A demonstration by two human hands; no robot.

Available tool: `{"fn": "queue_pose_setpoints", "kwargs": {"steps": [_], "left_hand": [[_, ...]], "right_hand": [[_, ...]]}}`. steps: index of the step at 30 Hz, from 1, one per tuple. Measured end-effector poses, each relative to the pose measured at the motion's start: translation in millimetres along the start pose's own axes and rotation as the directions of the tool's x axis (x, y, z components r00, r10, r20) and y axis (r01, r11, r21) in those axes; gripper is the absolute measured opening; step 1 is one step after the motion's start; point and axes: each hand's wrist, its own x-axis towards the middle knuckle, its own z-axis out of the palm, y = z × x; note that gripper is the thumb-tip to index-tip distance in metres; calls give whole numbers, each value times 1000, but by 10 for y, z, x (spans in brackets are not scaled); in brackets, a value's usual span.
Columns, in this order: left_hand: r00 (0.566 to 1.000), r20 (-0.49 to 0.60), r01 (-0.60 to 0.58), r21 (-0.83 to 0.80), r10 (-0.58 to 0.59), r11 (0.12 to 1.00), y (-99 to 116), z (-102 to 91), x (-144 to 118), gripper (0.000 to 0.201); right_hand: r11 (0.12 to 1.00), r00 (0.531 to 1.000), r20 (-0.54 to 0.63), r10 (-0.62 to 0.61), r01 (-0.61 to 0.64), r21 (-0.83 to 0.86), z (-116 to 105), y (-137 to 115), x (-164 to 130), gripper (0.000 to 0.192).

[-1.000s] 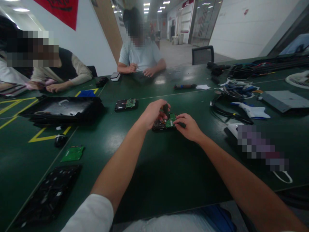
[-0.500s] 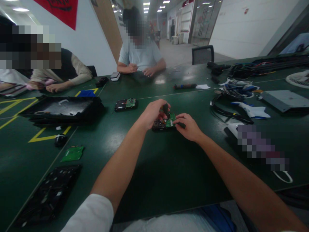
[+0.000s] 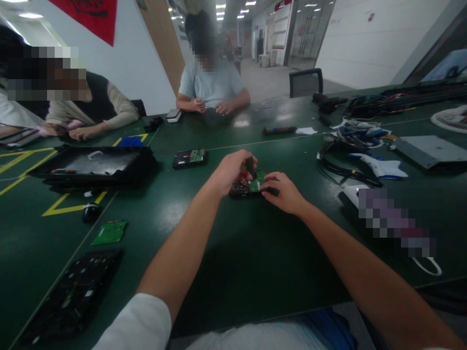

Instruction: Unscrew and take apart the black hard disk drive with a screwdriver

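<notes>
In the middle of the table lies a hard drive [image 3: 241, 193], a black case with a green circuit board [image 3: 258, 178] on its upper face. My left hand [image 3: 235, 170] is above its left part, fingers closed around the dark upright handle of a screwdriver [image 3: 250, 164]; its tip is hidden by the fingers. At the drive's right end is my right hand [image 3: 280, 192], thumb and fingers pinching the edge of the case and board.
Another hard drive [image 3: 190, 158] lies farther left. Black trays [image 3: 91, 167], a loose green board [image 3: 110, 232] and a large black panel [image 3: 73, 296] are at left. Cables [image 3: 359, 133], a metal box [image 3: 434, 150] and a power strip [image 3: 352, 197] lie right. Two people sit opposite.
The fingers of my right hand have shifted slightly left along the drive's edge and drawn closer together. My left hand and the screwdriver handle are almost unmoved.
</notes>
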Motion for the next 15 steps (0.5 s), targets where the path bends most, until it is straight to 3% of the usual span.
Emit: {"fn": "queue_pose_setpoints", "kwargs": {"steps": [15], "left_hand": [[1000,-2,5,6,-5,1000,15,4,-11,26]], "right_hand": [[1000,1000,-29,10,-9,17,-2,22,8,12]]}}
